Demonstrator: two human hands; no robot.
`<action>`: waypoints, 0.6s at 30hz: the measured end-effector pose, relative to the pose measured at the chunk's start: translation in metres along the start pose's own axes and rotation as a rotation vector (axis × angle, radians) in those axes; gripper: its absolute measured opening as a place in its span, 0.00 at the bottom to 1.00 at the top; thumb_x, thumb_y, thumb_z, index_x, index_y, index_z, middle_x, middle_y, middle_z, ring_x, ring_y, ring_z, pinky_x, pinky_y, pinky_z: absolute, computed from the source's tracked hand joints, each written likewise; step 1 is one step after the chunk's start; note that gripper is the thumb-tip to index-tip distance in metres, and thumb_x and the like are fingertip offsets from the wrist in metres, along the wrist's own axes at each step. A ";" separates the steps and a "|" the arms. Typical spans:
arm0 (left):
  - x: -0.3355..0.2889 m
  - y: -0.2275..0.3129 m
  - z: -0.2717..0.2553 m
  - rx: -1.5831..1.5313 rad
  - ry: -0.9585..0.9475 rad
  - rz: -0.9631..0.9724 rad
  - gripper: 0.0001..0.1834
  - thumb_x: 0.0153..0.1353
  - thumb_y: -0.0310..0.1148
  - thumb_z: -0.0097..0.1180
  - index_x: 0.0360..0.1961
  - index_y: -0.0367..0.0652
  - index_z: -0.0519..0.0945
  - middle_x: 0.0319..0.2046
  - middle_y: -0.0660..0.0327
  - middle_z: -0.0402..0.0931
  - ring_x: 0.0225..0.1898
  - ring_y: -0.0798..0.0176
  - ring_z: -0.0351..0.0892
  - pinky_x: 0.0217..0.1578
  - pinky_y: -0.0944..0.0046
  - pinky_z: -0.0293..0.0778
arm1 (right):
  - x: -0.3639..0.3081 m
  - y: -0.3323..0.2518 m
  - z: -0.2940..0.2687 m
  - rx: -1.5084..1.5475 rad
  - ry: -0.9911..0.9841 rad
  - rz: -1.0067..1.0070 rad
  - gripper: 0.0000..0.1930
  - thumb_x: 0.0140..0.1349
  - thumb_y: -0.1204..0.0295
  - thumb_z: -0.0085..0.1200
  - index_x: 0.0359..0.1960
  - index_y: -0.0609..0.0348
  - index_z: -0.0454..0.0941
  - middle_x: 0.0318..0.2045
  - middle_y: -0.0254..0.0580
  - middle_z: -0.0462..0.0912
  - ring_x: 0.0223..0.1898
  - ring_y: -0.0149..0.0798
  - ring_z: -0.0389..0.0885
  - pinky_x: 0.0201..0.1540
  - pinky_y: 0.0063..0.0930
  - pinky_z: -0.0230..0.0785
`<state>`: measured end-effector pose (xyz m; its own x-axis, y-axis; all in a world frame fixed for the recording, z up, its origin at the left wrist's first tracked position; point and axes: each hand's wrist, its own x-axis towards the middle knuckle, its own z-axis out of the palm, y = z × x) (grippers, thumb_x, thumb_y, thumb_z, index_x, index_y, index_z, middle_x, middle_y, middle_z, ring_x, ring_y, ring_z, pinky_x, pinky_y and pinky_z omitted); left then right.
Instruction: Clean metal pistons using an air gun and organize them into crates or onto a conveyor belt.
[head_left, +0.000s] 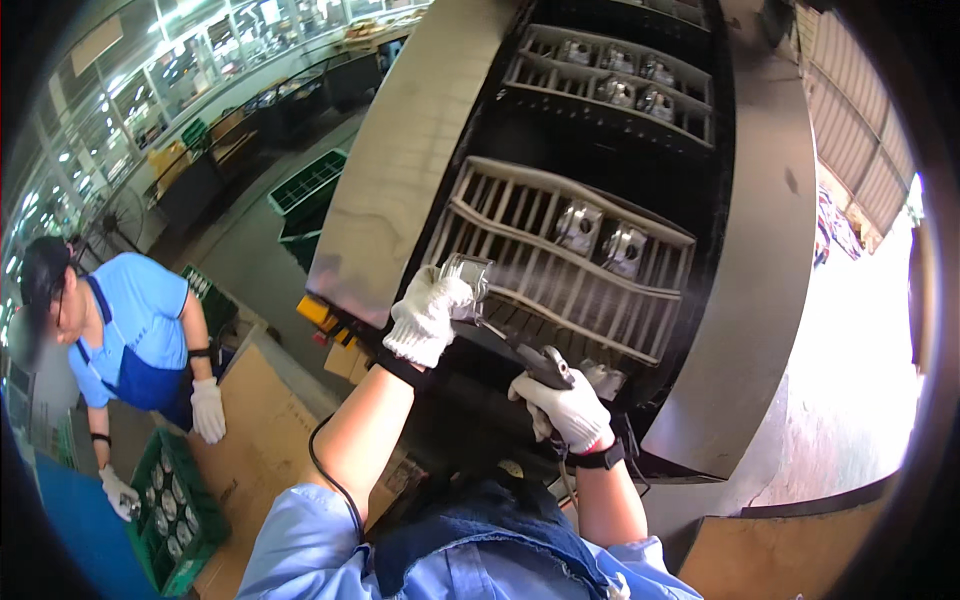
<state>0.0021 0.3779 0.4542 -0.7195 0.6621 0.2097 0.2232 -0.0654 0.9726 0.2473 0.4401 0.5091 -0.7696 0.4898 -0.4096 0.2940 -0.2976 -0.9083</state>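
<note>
My left hand (428, 312), in a white knit glove, grips a shiny silver metal casting (468, 278) over the near left end of a barred metal rack (590, 270). In my gloved right hand (572, 408) is an air blow gun (546, 367). Its thin nozzle points at the casting, and a pale streak of mist spreads rightward from there. Two similar castings stand on the rack: one casting (579, 227) at its middle and another casting (624, 249) to the right. A further metal part (604, 380) lies just beyond my right hand, partly covered by it.
Farther up the dark conveyor, a second rack (530, 75) carries several castings. Broad metal side panels (400, 150) flank it. At left, a co-worker (140, 330) in gloves holds a part over a green crate (200, 540) of castings, beside a cardboard sheet (265, 440).
</note>
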 end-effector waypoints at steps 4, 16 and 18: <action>-0.028 0.014 -0.048 -0.512 0.040 -0.354 0.15 0.56 0.34 0.54 0.43 0.37 0.76 0.34 0.61 0.82 0.29 0.68 0.80 0.34 0.68 0.78 | 0.019 0.016 0.025 0.220 -0.254 0.071 0.09 0.57 0.68 0.62 0.29 0.61 0.79 0.14 0.31 0.70 0.10 0.28 0.68 0.14 0.24 0.64; -0.117 -0.009 -0.182 -0.728 0.475 -0.210 0.19 0.66 0.40 0.59 0.53 0.41 0.77 0.44 0.57 0.83 0.37 0.59 0.84 0.36 0.57 0.81 | 0.017 0.040 0.108 0.018 -0.274 0.074 0.09 0.60 0.68 0.61 0.27 0.60 0.77 0.13 0.31 0.71 0.09 0.27 0.66 0.13 0.23 0.61; -0.146 -0.006 -0.197 -1.004 0.632 -0.332 0.14 0.69 0.40 0.52 0.53 0.51 0.79 0.44 0.63 0.83 0.42 0.55 0.83 0.45 0.39 0.79 | 0.002 0.041 0.125 -0.167 -0.257 0.013 0.09 0.60 0.68 0.63 0.27 0.61 0.81 0.13 0.32 0.73 0.12 0.28 0.70 0.16 0.23 0.62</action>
<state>-0.0236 0.1341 0.4377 -0.8990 0.2965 -0.3224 -0.4348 -0.6925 0.5757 0.1869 0.3268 0.4814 -0.8769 0.2572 -0.4061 0.3780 -0.1530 -0.9131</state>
